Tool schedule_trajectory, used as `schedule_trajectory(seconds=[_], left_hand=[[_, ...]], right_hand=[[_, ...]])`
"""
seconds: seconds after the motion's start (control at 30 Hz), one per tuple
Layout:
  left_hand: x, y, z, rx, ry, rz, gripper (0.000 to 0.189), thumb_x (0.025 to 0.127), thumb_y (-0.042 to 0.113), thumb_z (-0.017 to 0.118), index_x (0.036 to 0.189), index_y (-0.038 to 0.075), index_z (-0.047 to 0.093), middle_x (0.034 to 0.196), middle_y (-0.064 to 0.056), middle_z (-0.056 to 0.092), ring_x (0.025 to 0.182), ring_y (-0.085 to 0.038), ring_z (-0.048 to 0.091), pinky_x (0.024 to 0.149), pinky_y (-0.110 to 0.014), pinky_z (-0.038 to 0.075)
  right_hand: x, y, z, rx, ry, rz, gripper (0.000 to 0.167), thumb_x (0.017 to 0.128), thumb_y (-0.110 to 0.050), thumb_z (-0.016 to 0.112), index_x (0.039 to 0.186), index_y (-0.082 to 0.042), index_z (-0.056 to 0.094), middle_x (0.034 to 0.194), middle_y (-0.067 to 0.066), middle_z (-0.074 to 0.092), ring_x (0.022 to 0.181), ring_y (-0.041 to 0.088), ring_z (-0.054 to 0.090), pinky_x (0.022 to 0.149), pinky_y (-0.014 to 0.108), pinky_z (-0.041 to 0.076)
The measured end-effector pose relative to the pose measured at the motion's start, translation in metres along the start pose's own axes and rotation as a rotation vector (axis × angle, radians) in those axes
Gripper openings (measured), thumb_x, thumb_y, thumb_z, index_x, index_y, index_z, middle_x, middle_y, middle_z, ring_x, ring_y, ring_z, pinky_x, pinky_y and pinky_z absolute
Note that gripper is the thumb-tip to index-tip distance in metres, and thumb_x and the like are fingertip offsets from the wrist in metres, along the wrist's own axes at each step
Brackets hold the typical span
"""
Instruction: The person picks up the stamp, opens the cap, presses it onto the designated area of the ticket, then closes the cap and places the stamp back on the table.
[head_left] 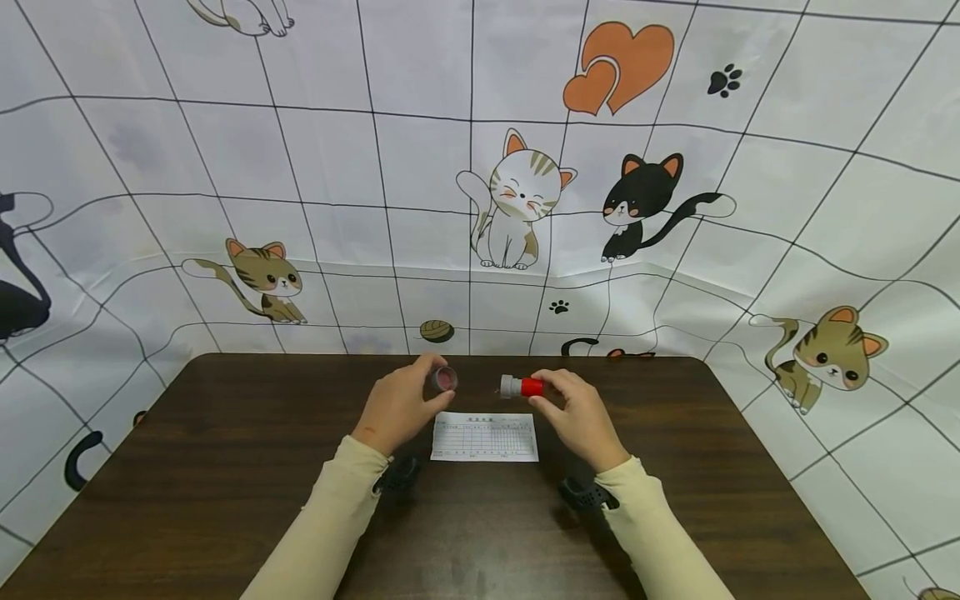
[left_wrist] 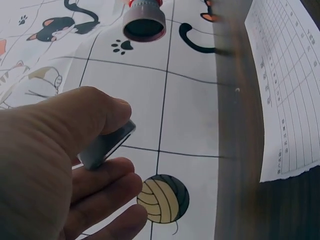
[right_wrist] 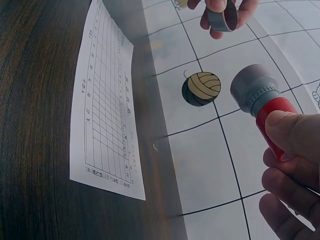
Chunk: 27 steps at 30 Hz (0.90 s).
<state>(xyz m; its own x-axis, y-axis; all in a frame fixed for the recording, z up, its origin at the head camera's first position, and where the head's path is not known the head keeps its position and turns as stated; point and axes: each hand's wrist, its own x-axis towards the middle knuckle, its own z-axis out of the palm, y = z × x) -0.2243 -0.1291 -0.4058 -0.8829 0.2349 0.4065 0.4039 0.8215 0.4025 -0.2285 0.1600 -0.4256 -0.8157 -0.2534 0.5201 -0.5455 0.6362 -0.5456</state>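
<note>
My left hand [head_left: 396, 410] pinches a short grey round cap [head_left: 444, 379] between thumb and fingers, its reddish inner face turned to the head camera. In the left wrist view the cap [left_wrist: 107, 145] lies partly behind the thumb. My right hand [head_left: 583, 417] grips the red handle of a stamp [head_left: 531, 387], which lies level with its wide grey round end pointing left. The right wrist view shows this stamp [right_wrist: 255, 90] apart from the cap [right_wrist: 222, 20]. Below and between both hands, a printed form slip [head_left: 484, 451] lies on the table.
The dark wooden table [head_left: 225, 500] ends at a white cloth backdrop [head_left: 420, 233] printed with grid lines and cartoon cats. A dark wrist camera [head_left: 397, 473] sits at the left wrist and another dark wrist camera [head_left: 588, 493] at the right.
</note>
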Motion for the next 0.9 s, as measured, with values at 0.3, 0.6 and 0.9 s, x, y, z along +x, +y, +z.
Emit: schedule_trajectory(seconds=[0.3,0.6,0.9], left_hand=[[0.002,-0.013,-0.005,0.005,0.034,-0.002,0.041,0.087,0.029,0.086,0.121,0.010,0.072,0.115,-0.007,0.070,0.110,-0.028,0.065,0.089,-0.048,0.058],[-0.001,-0.035,0.000,0.005,0.012,-0.116,0.043,0.090,0.027,0.083,0.125,0.006,0.071,0.118,-0.011,0.070,0.106,-0.029,0.068,0.088,-0.049,0.058],[-0.003,-0.053,0.004,0.000,-0.020,-0.243,0.043,0.092,0.026,0.080,0.127,0.002,0.069,0.120,-0.017,0.070,0.108,-0.035,0.068,0.094,-0.055,0.055]], right_hand=[[0.000,0.008,0.002,-0.026,0.007,-0.004,0.034,0.086,-0.010,0.085,0.118,-0.010,0.073,0.108,0.004,0.073,0.095,0.020,0.066,0.077,0.039,0.057],[0.000,0.010,0.000,-0.036,-0.008,0.014,0.035,0.087,-0.011,0.085,0.119,-0.010,0.073,0.109,0.005,0.073,0.095,0.023,0.065,0.075,0.038,0.053],[-0.001,0.013,-0.001,-0.063,-0.014,0.051,0.034,0.087,-0.012,0.084,0.119,-0.009,0.073,0.108,0.006,0.073,0.089,0.020,0.060,0.074,0.036,0.051]])
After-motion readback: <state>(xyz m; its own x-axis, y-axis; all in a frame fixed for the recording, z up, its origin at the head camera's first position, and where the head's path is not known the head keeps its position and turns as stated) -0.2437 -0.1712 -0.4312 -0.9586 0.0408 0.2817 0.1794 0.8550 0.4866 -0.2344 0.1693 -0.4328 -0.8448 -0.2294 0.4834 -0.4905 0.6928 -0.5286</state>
